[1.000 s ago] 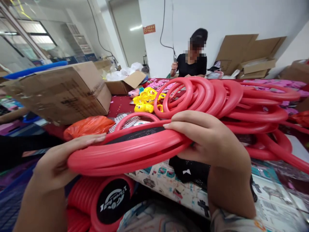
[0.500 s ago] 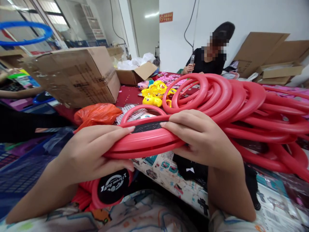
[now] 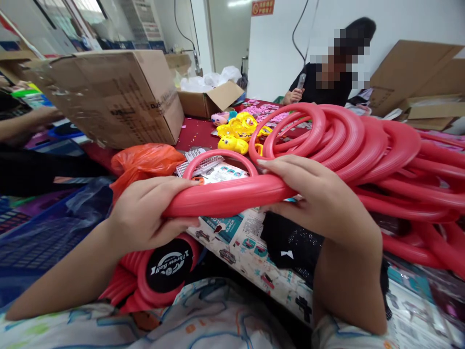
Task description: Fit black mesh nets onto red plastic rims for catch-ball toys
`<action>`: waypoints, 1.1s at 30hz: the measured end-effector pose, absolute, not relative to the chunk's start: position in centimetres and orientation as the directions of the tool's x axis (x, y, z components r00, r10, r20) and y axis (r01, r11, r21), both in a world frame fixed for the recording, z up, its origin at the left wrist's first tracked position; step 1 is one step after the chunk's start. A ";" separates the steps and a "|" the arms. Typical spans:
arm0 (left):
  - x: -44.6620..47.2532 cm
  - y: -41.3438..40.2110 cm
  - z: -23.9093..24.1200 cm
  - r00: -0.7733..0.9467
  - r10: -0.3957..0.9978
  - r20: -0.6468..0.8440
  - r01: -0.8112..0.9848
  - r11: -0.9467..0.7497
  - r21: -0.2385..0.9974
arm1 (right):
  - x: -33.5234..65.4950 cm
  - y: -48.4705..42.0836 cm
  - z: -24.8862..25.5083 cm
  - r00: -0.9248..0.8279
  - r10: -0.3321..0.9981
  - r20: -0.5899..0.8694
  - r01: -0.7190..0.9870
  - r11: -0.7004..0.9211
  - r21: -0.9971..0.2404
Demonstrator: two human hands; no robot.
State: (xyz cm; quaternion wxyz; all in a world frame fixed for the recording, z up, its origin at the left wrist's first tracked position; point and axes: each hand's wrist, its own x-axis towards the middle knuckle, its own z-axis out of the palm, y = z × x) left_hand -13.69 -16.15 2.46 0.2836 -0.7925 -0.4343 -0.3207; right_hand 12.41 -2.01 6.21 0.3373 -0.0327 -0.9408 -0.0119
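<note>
A red plastic ring (image 3: pixel 228 196) is held level in front of me, its smooth outer edge facing me. My left hand (image 3: pixel 145 213) grips its left end, fingers on top and thumb below. My right hand (image 3: pixel 319 203) is closed on the right end in the same way. Whatever lies inside the ring is hidden at this angle. Just behind stands the arc of another red ring (image 3: pixel 221 154). Black mesh fabric (image 3: pixel 286 242) lies below my right hand. Under my left hand is a stack of red-rimmed black discs (image 3: pixel 169 264) marked "Throw Ball".
A large pile of red rings (image 3: pixel 378 145) fills the right side. Yellow toys (image 3: pixel 234 135), an orange bag (image 3: pixel 145 162) and a big carton (image 3: pixel 109 99) stand behind. A blue basket (image 3: pixel 32 257) is at left. Across the table sits a co-worker (image 3: pixel 323 82); another person's arm (image 3: pixel 32 121) shows at left.
The held ring has rolled so that its outer edge faces me; the black mesh and the groove seen on it before are out of sight. My fingers have moved with it, and the view has shifted.
</note>
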 end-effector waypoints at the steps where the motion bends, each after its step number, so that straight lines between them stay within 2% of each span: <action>1: -14.0 -16.3 2.4 0.403 0.499 0.767 0.876 -0.451 -0.167 | 12.5 -1.9 6.2 -0.766 0.066 0.640 0.071 0.997 -0.018; 3: -14.2 -16.7 2.4 0.371 0.505 0.779 0.885 -0.445 -0.133 | 12.5 -2.0 6.1 -0.746 0.037 0.665 0.063 0.998 0.015; 6: -13.2 -17.0 3.0 0.361 0.566 0.741 0.895 -0.433 -0.105 | 11.4 -2.5 5.5 -0.718 -0.055 0.694 0.065 0.987 0.144; 10: -10.5 -16.8 4.0 0.412 0.634 0.654 0.903 -0.382 -0.199 | 9.4 -3.7 4.5 -0.703 -0.145 0.696 0.067 0.961 0.267; 13: -10.0 -16.3 4.0 0.439 0.617 0.653 0.898 -0.337 -0.284 | 9.3 -3.4 4.3 -0.699 -0.133 0.703 0.054 0.970 0.238; 16: -11.3 -16.3 3.6 0.481 0.605 0.635 0.876 -0.357 -0.324 | 10.3 -2.1 4.7 -0.766 -0.053 0.641 -0.004 0.997 0.077; 18: -12.7 -16.4 3.2 0.490 0.601 0.632 0.870 -0.377 -0.317 | 11.0 -1.4 5.0 -0.795 -0.022 0.606 -0.017 1.000 0.013; 24: -15.1 -16.6 3.6 0.541 0.493 0.681 0.832 -0.430 -0.350 | 10.4 -2.4 4.9 -0.723 -0.070 0.687 0.075 0.981 0.180; 27: -14.1 -16.8 4.8 0.500 0.584 0.640 0.864 -0.391 -0.318 | 9.5 -3.2 4.5 -0.691 -0.089 0.717 0.102 0.971 0.218; 29: -12.8 -16.7 5.5 0.472 0.645 0.601 0.881 -0.326 -0.343 | 9.0 -3.5 4.2 -0.698 -0.103 0.709 0.107 0.964 0.245; 33: -11.1 -16.0 5.8 0.561 0.585 0.585 0.825 -0.336 -0.455 | 8.8 -3.8 4.2 -0.702 -0.141 0.699 0.073 0.961 0.267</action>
